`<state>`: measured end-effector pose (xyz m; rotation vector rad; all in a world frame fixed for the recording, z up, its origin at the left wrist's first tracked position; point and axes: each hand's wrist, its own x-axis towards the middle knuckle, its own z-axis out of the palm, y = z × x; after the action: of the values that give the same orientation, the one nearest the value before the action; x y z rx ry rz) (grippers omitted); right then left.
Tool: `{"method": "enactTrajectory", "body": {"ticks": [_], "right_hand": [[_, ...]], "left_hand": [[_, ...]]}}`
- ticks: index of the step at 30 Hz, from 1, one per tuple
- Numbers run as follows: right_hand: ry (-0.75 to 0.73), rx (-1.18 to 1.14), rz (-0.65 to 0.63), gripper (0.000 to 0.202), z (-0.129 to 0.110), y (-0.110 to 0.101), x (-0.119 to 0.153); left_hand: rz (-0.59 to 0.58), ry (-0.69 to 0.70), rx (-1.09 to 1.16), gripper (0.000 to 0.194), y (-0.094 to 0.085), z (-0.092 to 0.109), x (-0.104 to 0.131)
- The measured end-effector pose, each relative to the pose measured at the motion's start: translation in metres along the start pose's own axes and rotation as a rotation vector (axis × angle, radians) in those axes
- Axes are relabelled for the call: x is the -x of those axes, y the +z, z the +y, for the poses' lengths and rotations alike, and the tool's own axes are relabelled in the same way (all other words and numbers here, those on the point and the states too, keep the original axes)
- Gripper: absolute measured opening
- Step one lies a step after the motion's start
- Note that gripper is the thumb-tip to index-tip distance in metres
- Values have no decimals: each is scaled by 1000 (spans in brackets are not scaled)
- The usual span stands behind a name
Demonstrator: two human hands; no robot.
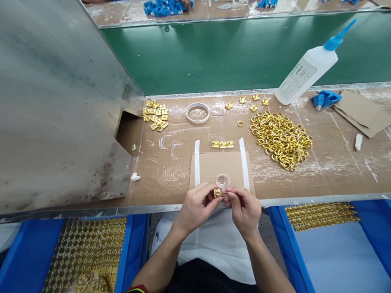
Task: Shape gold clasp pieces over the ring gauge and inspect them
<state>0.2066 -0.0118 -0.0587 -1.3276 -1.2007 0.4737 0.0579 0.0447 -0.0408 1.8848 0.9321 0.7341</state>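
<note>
We have one small gold piece (217, 193) pinched in the fingertips of our left hand (192, 211). Our right hand (247, 211) is closed on a thin stick (224, 192), and its tip meets the gold piece. Our fingers hide part of this, so the stick may be a pin or a small tool. The gold piece is up off the bench, just beside a little clear dish (223, 175).

Past the dish, three gold blocks (223, 144) sit side by side in a neat row. More square gold bits (155, 114) lie in a bunch on the left, and a few loose ones (243, 99) are spread out at the back. The big heap of gold rings (281, 139) is all jumbled, so it looks to us like a lot is left to sort. Down in the left blue bin (32, 251), many gold shapes (87, 245) lie in tidy rows, and the right bin has long gold strips (322, 214). Those look much further along.

The gold is shiny and bumpy. The cardboard sheet (210, 164) is flat, brown and dull, with white tape down two sides.
</note>
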Motion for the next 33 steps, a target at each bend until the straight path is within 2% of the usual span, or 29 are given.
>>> {"method": "enactTrajectory", "body": {"ticks": [27, 33], "right_hand": [[26, 3, -18, 17, 2, -2, 2], [-18, 26, 122, 15, 0, -9, -10]], "left_hand": [[-15, -14, -7, 17, -1, 0, 1], [18, 0, 41, 21, -3, -2, 3]]}}
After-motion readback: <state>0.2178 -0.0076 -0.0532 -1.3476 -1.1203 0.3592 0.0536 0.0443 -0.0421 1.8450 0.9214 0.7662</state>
